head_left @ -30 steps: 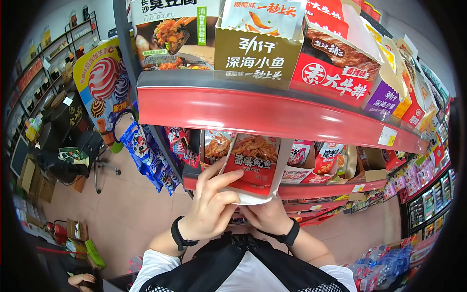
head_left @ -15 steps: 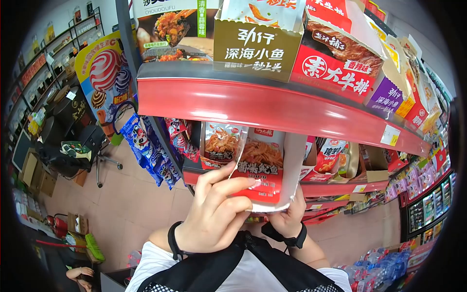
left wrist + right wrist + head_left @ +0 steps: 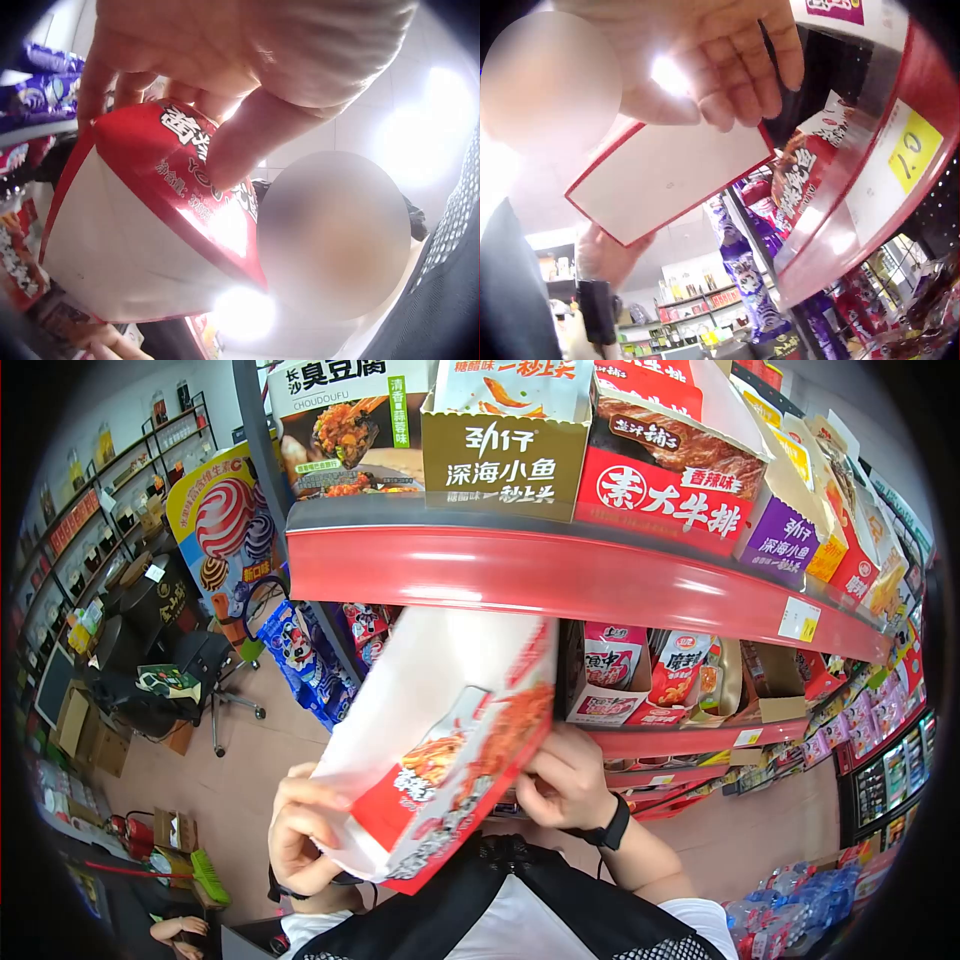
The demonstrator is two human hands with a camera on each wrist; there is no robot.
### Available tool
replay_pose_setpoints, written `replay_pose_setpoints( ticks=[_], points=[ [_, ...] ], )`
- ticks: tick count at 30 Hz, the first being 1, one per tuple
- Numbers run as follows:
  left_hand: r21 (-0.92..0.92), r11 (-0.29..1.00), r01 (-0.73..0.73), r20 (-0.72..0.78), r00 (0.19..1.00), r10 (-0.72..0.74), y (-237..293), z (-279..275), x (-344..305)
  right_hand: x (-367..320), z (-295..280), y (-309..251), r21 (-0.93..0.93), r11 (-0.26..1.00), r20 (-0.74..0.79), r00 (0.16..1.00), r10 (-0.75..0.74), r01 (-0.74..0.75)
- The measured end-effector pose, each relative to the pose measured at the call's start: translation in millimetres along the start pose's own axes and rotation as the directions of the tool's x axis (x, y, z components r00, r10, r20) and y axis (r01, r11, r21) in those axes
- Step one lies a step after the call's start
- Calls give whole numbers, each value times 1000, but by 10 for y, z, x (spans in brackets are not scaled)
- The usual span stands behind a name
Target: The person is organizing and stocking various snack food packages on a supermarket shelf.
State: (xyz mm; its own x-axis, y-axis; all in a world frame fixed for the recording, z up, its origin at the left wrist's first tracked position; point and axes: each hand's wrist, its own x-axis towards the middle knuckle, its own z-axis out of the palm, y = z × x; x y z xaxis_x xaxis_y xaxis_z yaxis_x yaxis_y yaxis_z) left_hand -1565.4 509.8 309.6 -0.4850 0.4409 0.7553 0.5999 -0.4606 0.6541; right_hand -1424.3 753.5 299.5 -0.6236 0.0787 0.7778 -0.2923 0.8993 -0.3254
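A red and white cardboard display box [image 3: 480, 800] is tilted in front of the shelf in the head view, its white inside showing. A red snack pouch [image 3: 385, 805] with a noodle-like food picture lies in its lower end. My left hand [image 3: 300, 835] grips that lower left corner. In the left wrist view its thumb [image 3: 255, 139] presses on the printed red end. At the box's right side is my right hand [image 3: 570, 780]. The right wrist view shows its fingers [image 3: 739, 75] loosely extended over the plain white underside [image 3: 667, 184].
Just above the box runs a red shelf edge [image 3: 530, 565] carrying snack boxes [image 3: 500, 460]. A lower shelf [image 3: 680, 740] holds more opened boxes with pouches [image 3: 680, 665]. Blue snack packs [image 3: 300, 660] hang at the left. Plastic bottles [image 3: 800, 910] stand at lower right.
The box has swung left and tipped over, now showing its printed side and white inside. My left hand moved left and down with it; my right hand shifted slightly left and upward.
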Motion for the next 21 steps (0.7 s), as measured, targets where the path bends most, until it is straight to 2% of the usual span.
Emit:
replay_pose_setpoints(
  ticks=[3, 4, 6, 7, 13, 17, 21],
  points=[
    [126, 991, 37, -16, 999, -35, 74, -207, -168, 81, 262, 104, -153, 988, 0, 1000, 19, -19],
    [178, 983, 38, -20, 999, -35, 92, -256, -231, 134, 324, 86, -205, 979, 42, 999, 25, -16],
    [184, 979, 94, -122, 990, -72, 134, -304, -340, 227, 431, 52, -308, 951, 129, 991, 41, 1],
    [184, 975, 121, -173, 981, -89, 156, -329, -385, 248, 483, 75, -310, 951, 125, 991, 37, 4],
    [250, 958, 139, -108, 987, -115, 191, -352, -493, 386, 509, 238, -396, 918, 175, 984, 35, 38],
    [264, 958, 109, -58, 994, -96, 103, -281, -516, 371, 390, 323, -426, 905, 69, 997, 24, 8],
    [312, 948, 59, 0, 998, -62, 37, -190, -458, 309, 333, 246, -480, 877, 49, 997, 52, -22]
  ],
)
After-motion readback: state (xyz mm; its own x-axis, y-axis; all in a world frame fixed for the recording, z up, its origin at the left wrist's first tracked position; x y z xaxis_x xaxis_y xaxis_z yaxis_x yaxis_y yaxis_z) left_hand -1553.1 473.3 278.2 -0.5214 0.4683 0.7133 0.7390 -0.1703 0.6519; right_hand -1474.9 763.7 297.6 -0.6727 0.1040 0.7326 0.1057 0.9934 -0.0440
